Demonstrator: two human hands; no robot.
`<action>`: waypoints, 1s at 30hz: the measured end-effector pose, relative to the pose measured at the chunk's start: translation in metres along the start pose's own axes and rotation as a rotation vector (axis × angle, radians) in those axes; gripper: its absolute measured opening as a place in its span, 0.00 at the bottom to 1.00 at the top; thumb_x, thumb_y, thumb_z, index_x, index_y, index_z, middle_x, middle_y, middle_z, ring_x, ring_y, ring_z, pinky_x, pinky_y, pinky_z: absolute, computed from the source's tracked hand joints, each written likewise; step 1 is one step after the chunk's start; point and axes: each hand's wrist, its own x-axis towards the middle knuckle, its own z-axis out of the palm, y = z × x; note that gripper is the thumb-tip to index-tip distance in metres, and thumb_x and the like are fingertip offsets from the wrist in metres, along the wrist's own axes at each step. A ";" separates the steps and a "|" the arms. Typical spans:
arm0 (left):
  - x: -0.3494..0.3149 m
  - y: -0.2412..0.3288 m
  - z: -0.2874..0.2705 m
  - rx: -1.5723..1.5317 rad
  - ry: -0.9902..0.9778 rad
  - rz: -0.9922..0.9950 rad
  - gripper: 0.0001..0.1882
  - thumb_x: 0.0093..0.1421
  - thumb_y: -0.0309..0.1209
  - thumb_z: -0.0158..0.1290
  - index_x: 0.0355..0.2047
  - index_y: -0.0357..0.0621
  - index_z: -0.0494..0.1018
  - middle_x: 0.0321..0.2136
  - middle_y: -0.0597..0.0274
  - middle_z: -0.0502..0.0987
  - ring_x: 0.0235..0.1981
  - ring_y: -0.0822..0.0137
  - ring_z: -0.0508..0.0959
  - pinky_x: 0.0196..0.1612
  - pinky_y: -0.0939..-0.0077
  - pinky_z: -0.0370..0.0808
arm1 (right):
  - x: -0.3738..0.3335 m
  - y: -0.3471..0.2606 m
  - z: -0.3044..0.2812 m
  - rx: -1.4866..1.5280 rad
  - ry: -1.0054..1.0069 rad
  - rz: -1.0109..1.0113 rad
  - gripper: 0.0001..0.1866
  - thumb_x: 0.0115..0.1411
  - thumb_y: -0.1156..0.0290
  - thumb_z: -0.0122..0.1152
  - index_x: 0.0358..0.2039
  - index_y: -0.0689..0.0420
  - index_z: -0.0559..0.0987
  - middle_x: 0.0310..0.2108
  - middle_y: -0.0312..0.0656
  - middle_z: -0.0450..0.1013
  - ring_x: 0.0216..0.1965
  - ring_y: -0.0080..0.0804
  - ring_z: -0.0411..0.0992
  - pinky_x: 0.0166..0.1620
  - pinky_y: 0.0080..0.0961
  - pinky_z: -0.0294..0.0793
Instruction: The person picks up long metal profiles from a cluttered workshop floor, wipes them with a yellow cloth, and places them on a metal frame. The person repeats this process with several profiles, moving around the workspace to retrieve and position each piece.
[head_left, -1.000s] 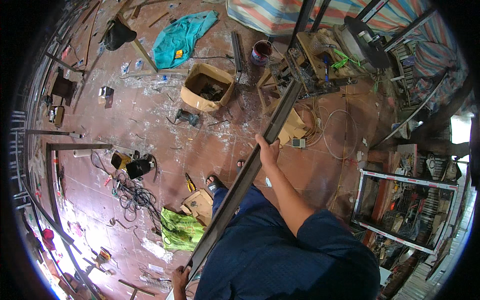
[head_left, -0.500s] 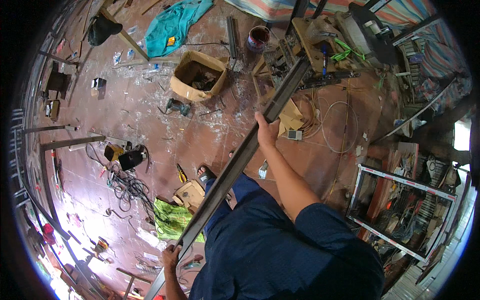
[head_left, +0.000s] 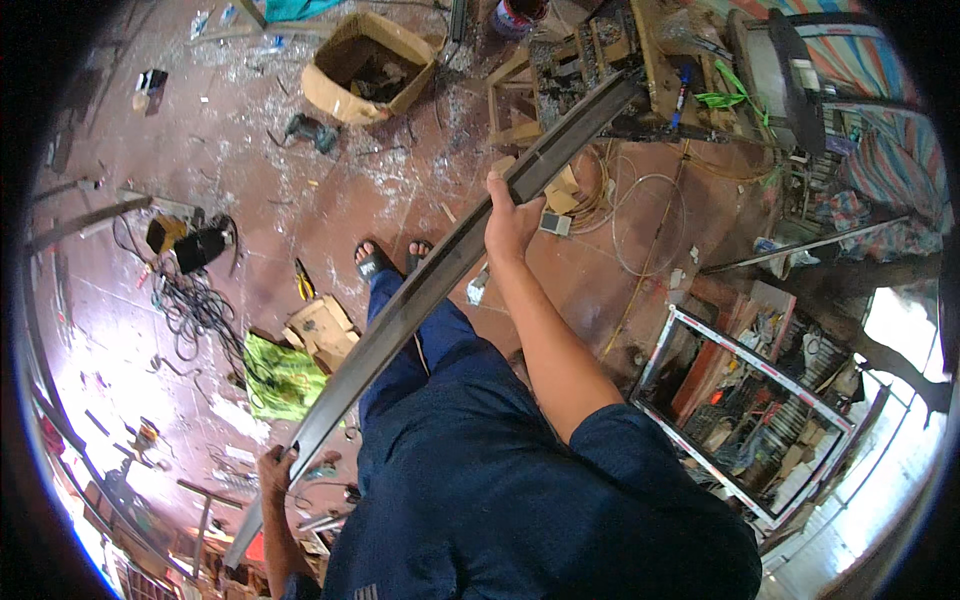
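Note:
A long grey metal channel bar (head_left: 410, 300) slants across my body, from the lower left up to the far right. My right hand (head_left: 513, 220) grips it beyond its middle, thumb over the top edge. Near the lower end, my left hand (head_left: 276, 470) is wrapped round it. The bar's far end reaches over a cluttered wooden stand (head_left: 560, 85). Below the bar are my sandalled feet (head_left: 372, 262) on the reddish tiled floor.
An open cardboard box (head_left: 335, 100) stands at the far left of the bar. Tangled cables (head_left: 195, 310), yellow-handled pliers (head_left: 304, 280) and a green bag (head_left: 280, 378) lie to the left. On the right are a white-edged frame (head_left: 770, 365) and coiled hose (head_left: 650, 225).
My view has shifted, so the floor things appear higher and further left. Both hands still hold the bar, and its far end now lies further right over the stand.

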 end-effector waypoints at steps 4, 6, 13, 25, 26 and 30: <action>0.000 0.027 0.001 -0.047 -0.036 0.006 0.34 0.53 0.57 0.61 0.23 0.31 0.68 0.16 0.55 0.63 0.22 0.66 0.62 0.26 0.61 0.60 | 0.012 0.006 0.000 -0.050 0.025 -0.050 0.41 0.57 0.54 0.73 0.57 0.73 0.66 0.55 0.57 0.71 0.55 0.47 0.71 0.60 0.39 0.67; 0.010 0.018 0.013 -0.073 -0.033 0.014 0.32 0.54 0.55 0.60 0.24 0.31 0.71 0.16 0.53 0.65 0.20 0.60 0.65 0.26 0.59 0.62 | 0.025 0.001 0.002 -0.020 0.035 -0.086 0.37 0.58 0.57 0.73 0.56 0.73 0.67 0.54 0.54 0.72 0.53 0.44 0.72 0.58 0.37 0.69; 0.032 0.061 0.012 -0.051 0.014 0.049 0.31 0.54 0.55 0.60 0.23 0.34 0.70 0.15 0.53 0.64 0.18 0.61 0.65 0.25 0.59 0.63 | 0.047 -0.013 0.007 0.176 -0.032 -0.029 0.34 0.58 0.66 0.70 0.59 0.69 0.67 0.55 0.48 0.72 0.52 0.37 0.72 0.56 0.34 0.72; 0.034 0.085 0.008 0.028 -0.006 -0.005 0.36 0.51 0.61 0.59 0.22 0.32 0.70 0.14 0.49 0.66 0.19 0.54 0.69 0.27 0.56 0.64 | 0.052 -0.004 0.007 0.206 -0.022 -0.005 0.29 0.59 0.66 0.69 0.55 0.68 0.72 0.51 0.44 0.74 0.48 0.34 0.73 0.52 0.33 0.73; 0.035 0.087 0.007 0.031 -0.007 -0.006 0.36 0.51 0.61 0.59 0.22 0.32 0.70 0.15 0.48 0.66 0.19 0.53 0.69 0.27 0.56 0.64 | 0.051 -0.006 0.011 0.190 0.001 -0.067 0.28 0.58 0.65 0.69 0.54 0.68 0.73 0.49 0.43 0.74 0.46 0.33 0.74 0.51 0.32 0.74; 0.044 0.063 0.015 0.036 0.001 0.010 0.37 0.51 0.63 0.59 0.25 0.33 0.71 0.16 0.48 0.68 0.21 0.50 0.70 0.29 0.53 0.66 | 0.056 -0.002 0.007 0.169 -0.023 0.001 0.34 0.59 0.65 0.70 0.61 0.68 0.68 0.56 0.48 0.71 0.53 0.37 0.72 0.57 0.36 0.72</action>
